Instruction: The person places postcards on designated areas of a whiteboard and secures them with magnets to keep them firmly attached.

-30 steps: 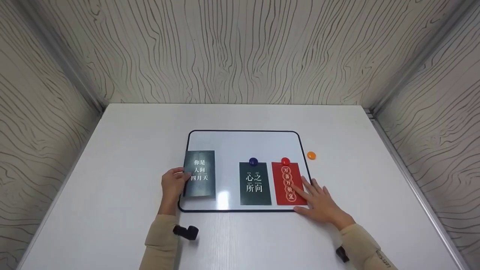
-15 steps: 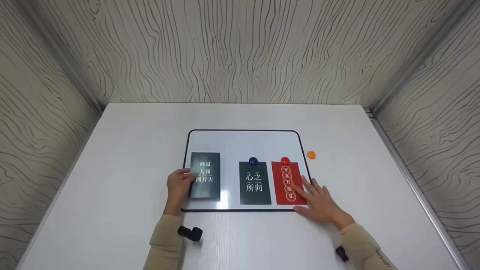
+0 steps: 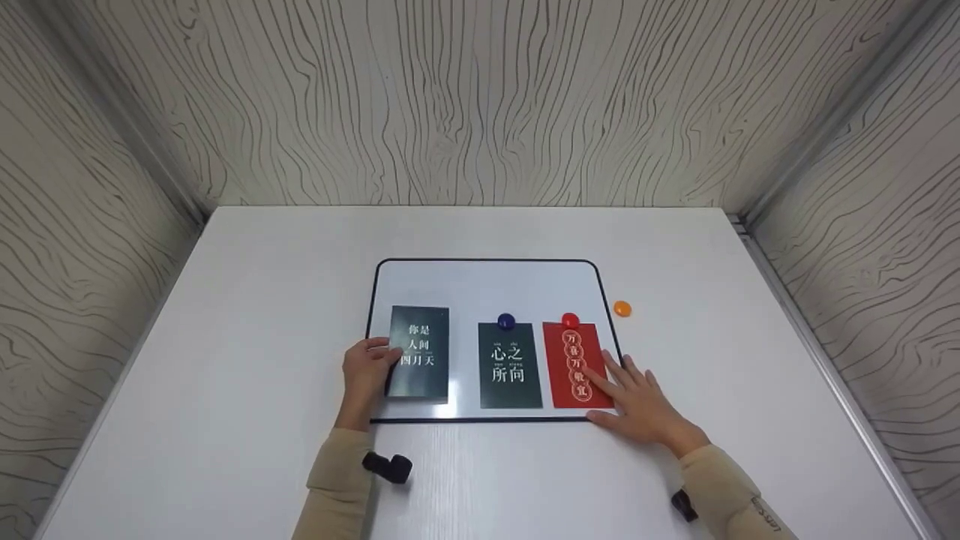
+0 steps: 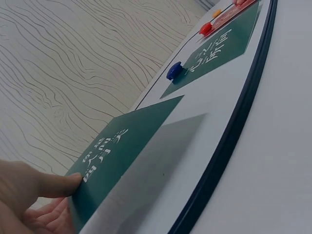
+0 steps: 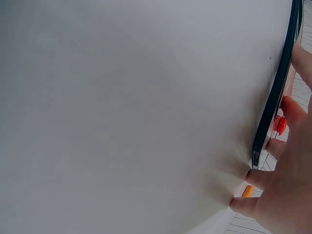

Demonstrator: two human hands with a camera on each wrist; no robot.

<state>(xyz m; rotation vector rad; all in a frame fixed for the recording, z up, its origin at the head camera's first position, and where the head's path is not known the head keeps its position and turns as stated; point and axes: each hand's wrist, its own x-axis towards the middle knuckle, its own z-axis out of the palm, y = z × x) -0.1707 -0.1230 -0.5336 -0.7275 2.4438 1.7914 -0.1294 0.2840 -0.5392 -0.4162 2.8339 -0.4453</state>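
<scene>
In the head view my left hand (image 3: 366, 375) pinches the left edge of a dark green card (image 3: 429, 384) with white characters, thumb on top. The left wrist view shows this card (image 4: 124, 146) raised over the whiteboard (image 3: 480, 289), casting a shadow on it. My right hand (image 3: 643, 409) lies with spread fingers at the board's lower right corner, some fingertips on the red card (image 3: 559, 375), others beyond the frame. A second green card (image 3: 510, 394) lies between, a dark blue round magnet (image 3: 506, 321) at its top. The red card's top bears a red magnet (image 3: 570, 320).
An orange magnet (image 3: 622, 308) lies on the white table (image 3: 285, 285) just right of the board. Patterned panels (image 3: 450, 105) stand behind and at both sides. The board's black frame (image 4: 234, 126) forms a raised edge near the left hand.
My left hand has carried the green card to the right and slightly toward me, from the board's left edge further onto the board. The right hand stays where it was.
</scene>
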